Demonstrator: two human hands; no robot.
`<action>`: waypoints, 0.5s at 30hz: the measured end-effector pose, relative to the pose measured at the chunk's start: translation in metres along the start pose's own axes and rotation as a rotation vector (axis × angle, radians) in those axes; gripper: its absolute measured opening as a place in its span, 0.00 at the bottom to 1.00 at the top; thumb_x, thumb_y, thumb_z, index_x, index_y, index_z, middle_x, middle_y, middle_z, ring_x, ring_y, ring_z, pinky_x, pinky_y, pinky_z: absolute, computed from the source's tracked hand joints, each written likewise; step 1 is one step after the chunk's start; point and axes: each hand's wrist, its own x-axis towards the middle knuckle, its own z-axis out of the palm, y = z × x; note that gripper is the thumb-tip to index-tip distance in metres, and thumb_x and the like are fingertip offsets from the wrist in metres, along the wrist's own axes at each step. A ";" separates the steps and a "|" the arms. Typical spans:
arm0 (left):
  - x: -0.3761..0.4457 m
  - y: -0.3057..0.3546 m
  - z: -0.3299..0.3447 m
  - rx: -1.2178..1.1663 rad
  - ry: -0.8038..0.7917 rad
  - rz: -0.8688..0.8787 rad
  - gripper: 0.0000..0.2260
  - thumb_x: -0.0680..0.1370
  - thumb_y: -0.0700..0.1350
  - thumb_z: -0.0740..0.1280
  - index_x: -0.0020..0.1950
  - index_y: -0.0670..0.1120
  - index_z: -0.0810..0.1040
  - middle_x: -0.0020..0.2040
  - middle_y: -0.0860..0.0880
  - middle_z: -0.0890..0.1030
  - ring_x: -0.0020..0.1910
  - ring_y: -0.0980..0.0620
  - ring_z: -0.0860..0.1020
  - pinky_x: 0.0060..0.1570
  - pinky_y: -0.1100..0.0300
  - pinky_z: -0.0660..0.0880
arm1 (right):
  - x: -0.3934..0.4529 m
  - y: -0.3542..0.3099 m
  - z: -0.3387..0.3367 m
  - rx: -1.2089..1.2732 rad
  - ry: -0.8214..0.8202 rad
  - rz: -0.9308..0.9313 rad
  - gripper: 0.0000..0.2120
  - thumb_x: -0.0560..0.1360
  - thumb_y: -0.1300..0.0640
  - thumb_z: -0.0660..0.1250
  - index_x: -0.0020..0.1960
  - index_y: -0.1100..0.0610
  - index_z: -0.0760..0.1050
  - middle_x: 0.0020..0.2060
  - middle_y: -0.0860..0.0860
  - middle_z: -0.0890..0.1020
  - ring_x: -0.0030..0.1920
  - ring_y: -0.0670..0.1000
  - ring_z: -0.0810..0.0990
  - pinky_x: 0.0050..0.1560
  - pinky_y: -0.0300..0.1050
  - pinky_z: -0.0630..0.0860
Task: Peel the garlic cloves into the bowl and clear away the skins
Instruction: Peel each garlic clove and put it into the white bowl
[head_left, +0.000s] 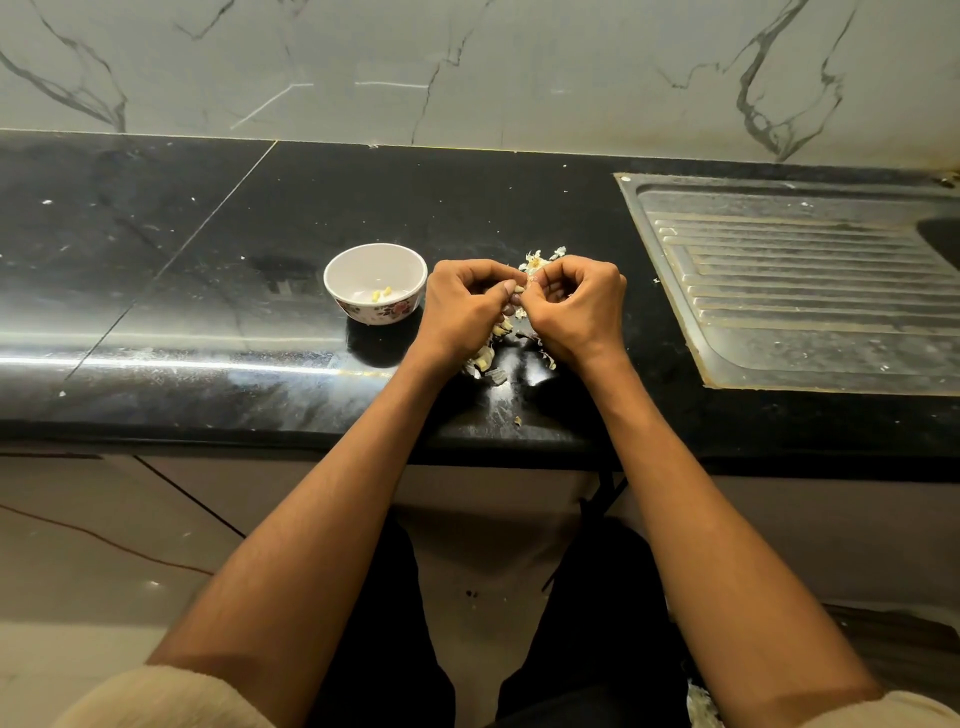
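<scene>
My left hand (465, 306) and my right hand (576, 306) meet above the black counter, fingers curled, pinching a small garlic clove (518, 289) between their fingertips. Most of the clove is hidden by the fingers. Just left of my left hand stands a white bowl (375, 260) with a flower pattern; a few peeled yellowish cloves (382, 294) lie in its bottom. Loose garlic skins and cloves (485, 358) are scattered on the counter under and between my hands, and more skins (543, 258) lie just behind them.
The black stone counter (208, 291) runs left to right, with its front edge close to my forearms. A steel sink drainboard (810, 291) is set into it on the right. A marble wall stands behind. One skin scrap (517, 421) lies near the front edge.
</scene>
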 end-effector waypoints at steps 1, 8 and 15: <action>0.000 0.000 0.000 -0.014 0.000 -0.003 0.08 0.77 0.31 0.67 0.49 0.37 0.87 0.41 0.40 0.86 0.36 0.55 0.82 0.39 0.64 0.77 | 0.000 0.000 0.000 0.004 0.009 0.003 0.04 0.68 0.59 0.74 0.34 0.56 0.82 0.29 0.46 0.82 0.28 0.42 0.78 0.32 0.37 0.77; 0.001 -0.001 0.000 -0.035 0.019 -0.014 0.08 0.78 0.32 0.69 0.50 0.39 0.87 0.41 0.41 0.87 0.38 0.54 0.83 0.39 0.62 0.77 | 0.001 -0.001 -0.002 0.054 0.015 0.030 0.06 0.71 0.61 0.73 0.35 0.58 0.84 0.30 0.48 0.84 0.30 0.42 0.79 0.34 0.37 0.76; 0.001 -0.001 0.001 -0.064 0.041 -0.027 0.07 0.77 0.33 0.73 0.50 0.44 0.87 0.41 0.46 0.87 0.39 0.52 0.84 0.40 0.60 0.79 | 0.007 0.006 -0.001 -0.005 0.138 0.152 0.21 0.78 0.52 0.69 0.31 0.63 0.78 0.25 0.53 0.79 0.27 0.53 0.75 0.34 0.48 0.71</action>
